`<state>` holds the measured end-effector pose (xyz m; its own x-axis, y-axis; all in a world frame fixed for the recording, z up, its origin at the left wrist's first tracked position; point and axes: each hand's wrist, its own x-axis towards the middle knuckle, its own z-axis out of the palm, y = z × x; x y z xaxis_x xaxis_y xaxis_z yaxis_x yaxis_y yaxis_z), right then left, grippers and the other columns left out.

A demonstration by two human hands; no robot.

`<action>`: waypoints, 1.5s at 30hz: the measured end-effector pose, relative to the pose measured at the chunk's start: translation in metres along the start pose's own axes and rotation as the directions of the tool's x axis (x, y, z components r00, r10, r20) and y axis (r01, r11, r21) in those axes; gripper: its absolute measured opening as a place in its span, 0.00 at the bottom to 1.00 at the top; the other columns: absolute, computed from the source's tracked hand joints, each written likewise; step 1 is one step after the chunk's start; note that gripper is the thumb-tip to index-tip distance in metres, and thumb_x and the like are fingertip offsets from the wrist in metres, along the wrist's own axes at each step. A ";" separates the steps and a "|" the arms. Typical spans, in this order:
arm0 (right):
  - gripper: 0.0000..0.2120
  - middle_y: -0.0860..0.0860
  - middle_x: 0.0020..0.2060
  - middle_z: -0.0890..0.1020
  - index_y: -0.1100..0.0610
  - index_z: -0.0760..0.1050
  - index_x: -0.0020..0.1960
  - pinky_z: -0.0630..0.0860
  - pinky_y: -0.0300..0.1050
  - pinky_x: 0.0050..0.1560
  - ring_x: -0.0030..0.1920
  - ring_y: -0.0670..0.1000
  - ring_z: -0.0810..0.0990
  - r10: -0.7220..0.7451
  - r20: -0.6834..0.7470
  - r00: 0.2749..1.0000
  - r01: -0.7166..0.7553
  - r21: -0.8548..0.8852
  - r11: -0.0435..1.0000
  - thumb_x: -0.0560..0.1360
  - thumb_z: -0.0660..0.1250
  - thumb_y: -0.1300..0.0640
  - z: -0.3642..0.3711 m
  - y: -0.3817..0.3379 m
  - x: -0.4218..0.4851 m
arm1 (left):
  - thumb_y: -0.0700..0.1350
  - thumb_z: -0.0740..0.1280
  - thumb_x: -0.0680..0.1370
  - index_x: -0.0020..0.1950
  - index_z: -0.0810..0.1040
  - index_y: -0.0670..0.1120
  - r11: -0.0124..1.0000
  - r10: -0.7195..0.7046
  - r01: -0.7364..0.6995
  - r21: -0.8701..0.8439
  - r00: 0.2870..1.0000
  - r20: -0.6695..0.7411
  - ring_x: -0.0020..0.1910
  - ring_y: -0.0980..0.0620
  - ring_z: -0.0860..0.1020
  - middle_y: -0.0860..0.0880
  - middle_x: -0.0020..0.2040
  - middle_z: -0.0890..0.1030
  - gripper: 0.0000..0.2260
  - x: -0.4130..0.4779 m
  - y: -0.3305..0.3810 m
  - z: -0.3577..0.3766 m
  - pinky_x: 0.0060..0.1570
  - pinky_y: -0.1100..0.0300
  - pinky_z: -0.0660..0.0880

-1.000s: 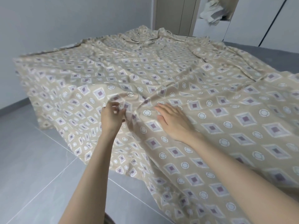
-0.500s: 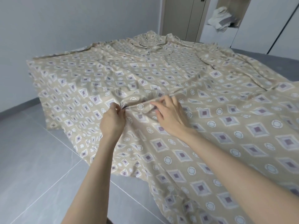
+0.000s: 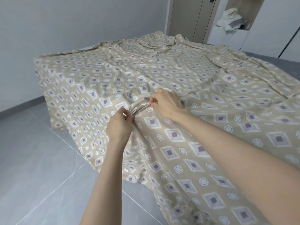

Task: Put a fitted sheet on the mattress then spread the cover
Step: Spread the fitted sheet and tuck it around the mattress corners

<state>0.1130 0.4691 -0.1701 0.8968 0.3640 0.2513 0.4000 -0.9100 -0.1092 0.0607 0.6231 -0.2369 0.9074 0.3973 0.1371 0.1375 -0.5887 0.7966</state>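
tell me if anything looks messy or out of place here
The cover is bunched into a ridge where the left hand and right hand pinch it, and it lies rumpled at the far end. A white cloth spills from the niche behind.

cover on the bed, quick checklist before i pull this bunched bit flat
1. Hold by the left grip: ok, it pinches the cover.
2. Hold by the right grip: ok, it pinches the same raised fold.
3. Cloth flat between the two grips: not ok, it bunches up there.
4. Cover's far end smoothed: not ok, it lies rumpled.
5. Near edge off the floor: cannot tell; it hangs low by the tiles.
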 end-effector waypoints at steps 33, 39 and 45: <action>0.19 0.46 0.73 0.65 0.47 0.67 0.72 0.54 0.48 0.73 0.74 0.49 0.61 0.389 0.070 0.919 -0.393 0.056 0.918 0.82 0.56 0.51 -0.053 0.173 -0.262 | 0.52 0.55 0.82 0.65 0.75 0.57 0.727 0.551 -0.665 0.169 0.713 0.433 0.69 0.54 0.66 0.54 0.68 0.72 0.15 -0.124 0.108 0.098 0.67 0.48 0.59; 0.22 0.51 0.70 0.70 0.49 0.63 0.74 0.66 0.52 0.67 0.70 0.55 0.67 0.596 -0.036 0.802 -0.593 0.066 0.802 0.81 0.58 0.51 -0.065 0.208 -0.290 | 0.54 0.58 0.81 0.64 0.76 0.57 0.777 0.525 -0.615 0.136 0.752 0.399 0.70 0.53 0.65 0.55 0.68 0.72 0.14 -0.125 0.116 0.107 0.68 0.44 0.56; 0.25 0.55 0.51 0.77 0.42 0.54 0.77 0.71 0.51 0.54 0.55 0.57 0.75 0.520 -0.068 0.851 -0.525 -0.114 0.844 0.81 0.54 0.51 -0.065 0.194 -0.249 | 0.52 0.53 0.83 0.70 0.69 0.58 0.728 0.509 -0.658 0.191 0.706 0.492 0.75 0.53 0.58 0.58 0.72 0.68 0.16 -0.134 0.129 0.121 0.71 0.47 0.50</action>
<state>-0.0448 0.1890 -0.1916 0.9588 -0.1771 0.2222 -0.1548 -0.9813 -0.1143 0.0049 0.4088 -0.2235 0.9062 -0.3654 0.2129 -0.4212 -0.8245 0.3779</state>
